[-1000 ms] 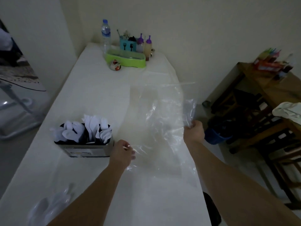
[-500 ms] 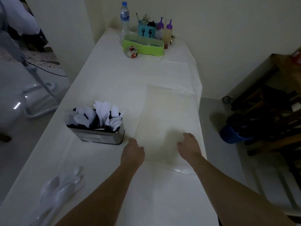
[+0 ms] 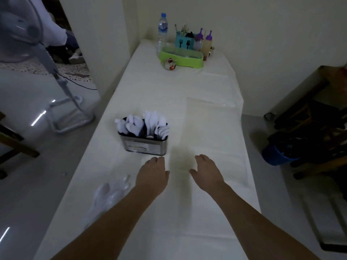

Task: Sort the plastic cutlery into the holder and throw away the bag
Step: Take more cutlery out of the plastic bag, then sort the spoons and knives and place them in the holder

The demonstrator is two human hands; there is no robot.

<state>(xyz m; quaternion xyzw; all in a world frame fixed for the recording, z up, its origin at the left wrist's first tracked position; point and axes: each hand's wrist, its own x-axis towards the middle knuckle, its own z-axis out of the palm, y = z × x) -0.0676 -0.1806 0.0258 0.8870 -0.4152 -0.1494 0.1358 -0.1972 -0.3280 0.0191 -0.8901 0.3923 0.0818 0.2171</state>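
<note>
The clear plastic bag [image 3: 212,132], lifted a second ago, now lies flat on the white desk [image 3: 150,87]; left hand [image 3: 152,173] and right hand [image 3: 206,171], fingers apparently spread, press its near edge.

Beyond the left hand [image 3: 152,175], white cutlery [image 3: 145,124] fills a silver holder [image 3: 143,146]; farther off, a lime-green tray [image 3: 181,58]; right of the right hand [image 3: 207,173], a blue bucket [image 3: 276,156].

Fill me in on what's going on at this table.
A person is sorting white plastic cutlery into a shiny metal holder, which is already full. The clear plastic bag lies flat on the white table. The left hand and right hand rest on its near edge. A few clear plastic pieces remain beside the left arm.
</note>
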